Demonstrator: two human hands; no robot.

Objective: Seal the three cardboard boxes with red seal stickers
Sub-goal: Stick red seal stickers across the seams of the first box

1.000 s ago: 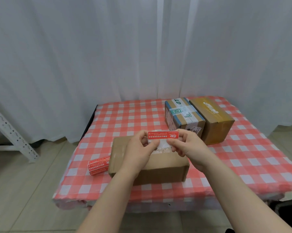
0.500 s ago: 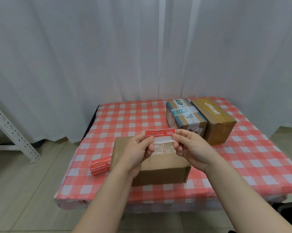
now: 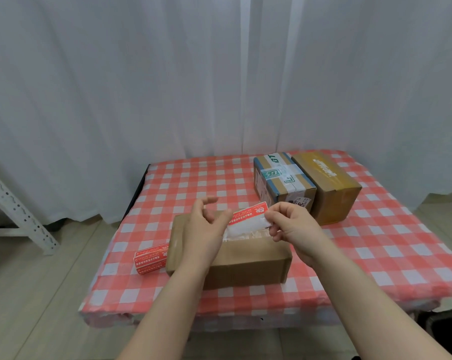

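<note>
Head view: right hand (image 3: 295, 229) grip pinching red seal sticker (image 3: 248, 213) and white backing (image 3: 245, 226) above nearest cardboard box (image 3: 245, 263) on counter (image 3: 193, 183), left hand (image 3: 206, 227) grip apart beside the free end, so watch for limp sticker folding onto itself or landing crooked.

Sticker stack (image 3: 152, 261) left of near box (image 3: 245, 261); two boxes (image 3: 308, 185) behind.

red sticker (image 3: 249, 213); red-white checked tablecloth (image 3: 193, 183)

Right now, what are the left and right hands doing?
Left hand: open, fingers loose.
Right hand: pinching the sticker.
</note>
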